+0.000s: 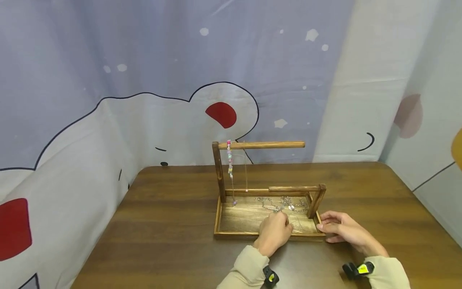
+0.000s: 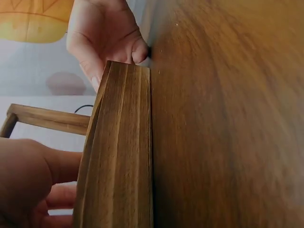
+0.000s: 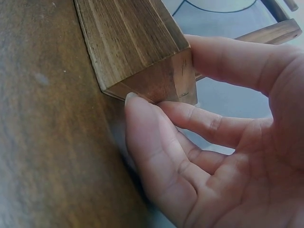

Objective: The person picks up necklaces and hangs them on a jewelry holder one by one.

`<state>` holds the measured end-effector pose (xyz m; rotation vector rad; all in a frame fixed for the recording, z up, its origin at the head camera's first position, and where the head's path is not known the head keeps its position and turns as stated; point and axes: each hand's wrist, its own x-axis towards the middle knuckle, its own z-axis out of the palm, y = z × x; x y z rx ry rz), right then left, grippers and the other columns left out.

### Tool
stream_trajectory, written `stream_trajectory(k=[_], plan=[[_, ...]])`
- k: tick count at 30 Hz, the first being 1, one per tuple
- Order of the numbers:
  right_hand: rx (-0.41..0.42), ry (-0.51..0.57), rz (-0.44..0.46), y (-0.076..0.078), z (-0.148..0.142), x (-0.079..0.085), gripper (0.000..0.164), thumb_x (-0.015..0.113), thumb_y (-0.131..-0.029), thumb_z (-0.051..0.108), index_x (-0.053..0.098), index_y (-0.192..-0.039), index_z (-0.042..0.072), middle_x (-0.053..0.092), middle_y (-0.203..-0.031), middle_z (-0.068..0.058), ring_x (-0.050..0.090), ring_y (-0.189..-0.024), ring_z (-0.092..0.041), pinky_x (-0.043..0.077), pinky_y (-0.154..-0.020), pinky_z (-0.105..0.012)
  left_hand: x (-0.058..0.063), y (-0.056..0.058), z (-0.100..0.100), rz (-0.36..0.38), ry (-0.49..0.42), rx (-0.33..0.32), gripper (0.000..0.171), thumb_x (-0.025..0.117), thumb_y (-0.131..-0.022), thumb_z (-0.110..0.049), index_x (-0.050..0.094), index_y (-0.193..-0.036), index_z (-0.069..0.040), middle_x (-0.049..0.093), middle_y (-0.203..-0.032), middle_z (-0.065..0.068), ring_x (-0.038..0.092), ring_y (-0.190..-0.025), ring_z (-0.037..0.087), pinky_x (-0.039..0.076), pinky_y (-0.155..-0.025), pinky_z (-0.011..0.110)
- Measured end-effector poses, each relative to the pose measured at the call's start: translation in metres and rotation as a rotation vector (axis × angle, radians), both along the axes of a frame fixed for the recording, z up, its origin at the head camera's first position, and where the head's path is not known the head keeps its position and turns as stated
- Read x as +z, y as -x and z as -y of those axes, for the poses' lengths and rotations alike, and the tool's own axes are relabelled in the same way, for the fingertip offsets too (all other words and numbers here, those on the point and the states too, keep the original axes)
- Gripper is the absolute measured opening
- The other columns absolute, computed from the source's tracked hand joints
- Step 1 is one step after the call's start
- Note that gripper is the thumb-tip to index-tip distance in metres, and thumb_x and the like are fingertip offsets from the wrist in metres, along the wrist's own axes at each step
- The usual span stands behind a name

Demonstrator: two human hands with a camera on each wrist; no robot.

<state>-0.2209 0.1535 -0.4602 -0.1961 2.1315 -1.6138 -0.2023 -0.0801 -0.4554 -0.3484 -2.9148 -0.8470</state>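
A wooden jewelry stand rises from a shallow tray on the table. My left hand reaches over the tray's front wall, fingers bent down inside it. Its fingertips are hidden, so whether they pinch anything does not show. A thin fine chain lies just right of them. Silver chain necklaces lie farther back in the tray. With thumb on the rim and fingers against the outside, my right hand holds the tray's right end. A beaded strand and a thin pendant necklace hang from the upper bar.
The shorter, lower bar stands on a post at the tray's right. Brown wooden table surrounds the stand. A printed curtain hangs right behind the table's back edge.
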Motion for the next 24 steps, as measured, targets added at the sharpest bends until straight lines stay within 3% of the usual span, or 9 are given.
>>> stream_trajectory(k=[6,10,14,18,21,24], plan=[[-0.001,-0.006,0.011,-0.001,0.000,0.000,0.049,0.062,-0.086,0.020,0.041,-0.118,-0.011,0.054,-0.099,-0.011,0.057,-0.089,-0.018,0.052,-0.074,-0.041,0.001,0.005,-0.002,0.102,-0.108,0.065,0.027,0.078,-0.069,-0.026,0.059,-0.051,-0.018,0.050,-0.052,-0.010,0.043,-0.047,0.007,0.033,-0.042,0.024],[0.010,-0.003,0.002,-0.001,-0.002,-0.003,0.048,0.062,-0.086,0.019,0.041,-0.117,-0.012,0.053,-0.100,-0.013,0.057,-0.089,-0.019,0.052,-0.074,-0.042,0.000,0.006,-0.005,0.107,-0.063,0.122,0.028,0.080,-0.065,-0.024,0.057,-0.050,-0.019,0.049,-0.052,-0.010,0.043,-0.047,0.008,0.032,-0.040,0.025],[0.006,-0.003,0.002,-0.001,-0.004,-0.004,0.049,0.062,-0.086,0.019,0.041,-0.118,-0.012,0.052,-0.102,-0.014,0.057,-0.089,-0.020,0.052,-0.075,-0.042,-0.003,0.009,-0.009,0.048,0.035,0.051,0.030,0.071,-0.067,-0.010,0.050,-0.048,-0.020,0.042,-0.048,-0.011,0.039,-0.045,0.006,0.030,-0.038,0.024],[0.007,0.008,0.004,-0.001,-0.004,-0.004,0.051,0.061,-0.087,0.018,0.039,-0.120,-0.013,0.052,-0.103,-0.014,0.057,-0.090,-0.019,0.052,-0.075,-0.041,-0.004,0.012,-0.009,0.035,0.037,-0.046,0.027,0.063,-0.065,-0.003,0.051,-0.049,-0.020,0.041,-0.048,-0.012,0.038,-0.044,0.005,0.029,-0.038,0.021],[0.010,0.014,0.006,-0.001,-0.003,-0.003,0.051,0.060,-0.088,0.018,0.037,-0.122,-0.014,0.052,-0.104,-0.014,0.057,-0.091,-0.018,0.052,-0.075,-0.040,-0.005,0.014,-0.008,0.075,0.043,-0.061,0.029,0.060,-0.065,-0.001,0.048,-0.047,-0.020,0.039,-0.046,-0.011,0.036,-0.043,0.006,0.029,-0.037,0.022],[0.011,0.010,0.007,0.000,-0.002,-0.002,0.052,0.060,-0.088,0.018,0.038,-0.122,-0.014,0.053,-0.104,-0.013,0.057,-0.090,-0.018,0.052,-0.075,-0.040,-0.003,0.015,-0.009,0.129,0.101,-0.031,0.035,0.059,-0.068,-0.002,0.039,-0.046,-0.018,0.037,-0.046,-0.006,0.035,-0.042,0.010,0.029,-0.036,0.026]])
